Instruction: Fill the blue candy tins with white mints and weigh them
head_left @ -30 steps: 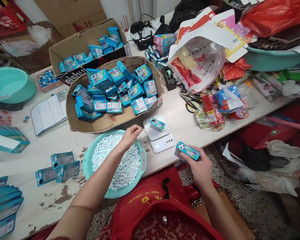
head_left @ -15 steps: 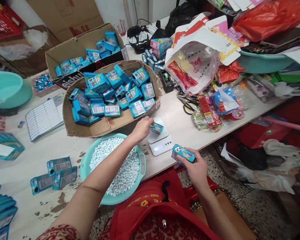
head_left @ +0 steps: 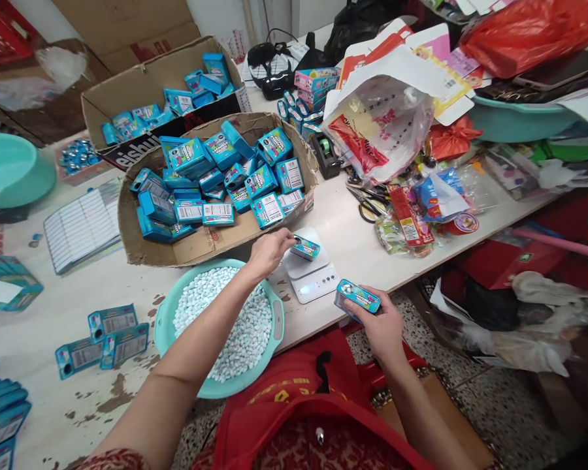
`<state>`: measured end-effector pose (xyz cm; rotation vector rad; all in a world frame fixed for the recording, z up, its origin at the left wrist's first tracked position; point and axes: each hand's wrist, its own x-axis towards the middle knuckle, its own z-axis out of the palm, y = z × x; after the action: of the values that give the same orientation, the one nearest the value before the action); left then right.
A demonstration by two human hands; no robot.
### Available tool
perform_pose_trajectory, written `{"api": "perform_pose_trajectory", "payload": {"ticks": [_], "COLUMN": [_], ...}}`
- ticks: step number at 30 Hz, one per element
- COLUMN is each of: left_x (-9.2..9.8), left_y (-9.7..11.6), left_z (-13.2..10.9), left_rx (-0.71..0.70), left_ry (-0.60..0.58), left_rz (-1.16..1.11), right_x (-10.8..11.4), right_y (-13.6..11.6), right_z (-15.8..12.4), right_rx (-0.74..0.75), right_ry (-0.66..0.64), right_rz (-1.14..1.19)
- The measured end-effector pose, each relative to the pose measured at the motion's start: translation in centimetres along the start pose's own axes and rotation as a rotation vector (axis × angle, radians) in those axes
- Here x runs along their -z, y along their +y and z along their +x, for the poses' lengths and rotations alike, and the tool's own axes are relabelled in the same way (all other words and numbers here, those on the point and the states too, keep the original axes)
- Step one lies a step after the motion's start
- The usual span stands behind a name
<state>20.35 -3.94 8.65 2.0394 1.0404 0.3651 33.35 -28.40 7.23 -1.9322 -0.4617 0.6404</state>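
Observation:
My left hand (head_left: 270,251) is pinched at the left end of a blue tin (head_left: 306,247) that rests on the white scale (head_left: 313,281); whatever its fingertips hold is too small to make out. In my right hand (head_left: 383,320) is another blue tin (head_left: 359,296), held just right of the scale, with white pieces showing at its opening. Under my left forearm is a turquoise basin (head_left: 280,320) of white candies (head_left: 245,333). Behind it stands a cardboard box (head_left: 196,249) full of blue tins.
A second box (head_left: 122,85) of tins is at the back left. Blue packs (head_left: 125,343) lie at the left. Scissors (head_left: 370,203), a tape dispenser (head_left: 325,155), a clear plastic bag (head_left: 379,130) and packaging cover the table's right part.
My left hand has drawn back slightly to the left from the tin on the scale, uncovering more of its left end. My right hand still holds its tin.

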Motion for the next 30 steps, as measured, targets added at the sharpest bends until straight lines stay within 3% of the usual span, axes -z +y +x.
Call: {"api": "perform_pose_trajectory", "payload": {"ticks": [4,6,8,11,13,15,17,20,22,25,28,30], "left_x": [-1.6,-2.0,-1.1,3.2,7.4,11.5,14.8,17.3,17.3,15.5,13.6,12.9], "left_y": [-0.6,-0.4,-0.1,-0.1,-0.7,-1.5,-2.6,-5.3,-8.2,-13.0,-16.7,-18.0], "left_z": [-0.4,-0.7,-1.8,-5.8,-10.2,-15.6,-21.2,-28.1,-30.8,-32.2,-32.3,-32.5], "left_rx": [-0.007,-0.050,-0.056,-0.001,0.070,0.228,0.469,0.865,1.088,1.219,1.334,1.364], "left_ry": [-0.131,-0.114,-0.024,0.218,0.385,0.498,0.510,0.356,0.246,0.140,0.171,0.220], "left_rz": [0.246,0.277,0.275,0.236,0.259,0.386,0.568,0.742,0.769,0.733,0.716,0.716], "right_x": [-0.3,-0.7,-1.3,-2.9,-4.7,-7.0,-9.3,-11.3,-11.4,-10.3,-8.3,-6.9], "right_y": [-0.2,-0.6,-1.1,-1.5,-1.1,-0.3,0.6,1.3,1.5,1.6,2.2,2.8], "right_z": [0.2,0.3,0.5,1.6,2.8,4.3,5.7,7.0,7.2,6.8,6.1,5.6], "right_rx": [-0.005,-0.003,0.005,0.045,0.088,0.127,0.159,0.185,0.189,0.195,0.200,0.179], "right_ry": [-0.009,-0.028,-0.058,-0.087,-0.065,-0.048,-0.049,-0.060,-0.085,-0.132,-0.111,-0.065], "right_rz": [0.027,0.038,0.065,0.096,0.109,0.133,0.167,0.161,0.154,0.185,0.180,0.178]}}
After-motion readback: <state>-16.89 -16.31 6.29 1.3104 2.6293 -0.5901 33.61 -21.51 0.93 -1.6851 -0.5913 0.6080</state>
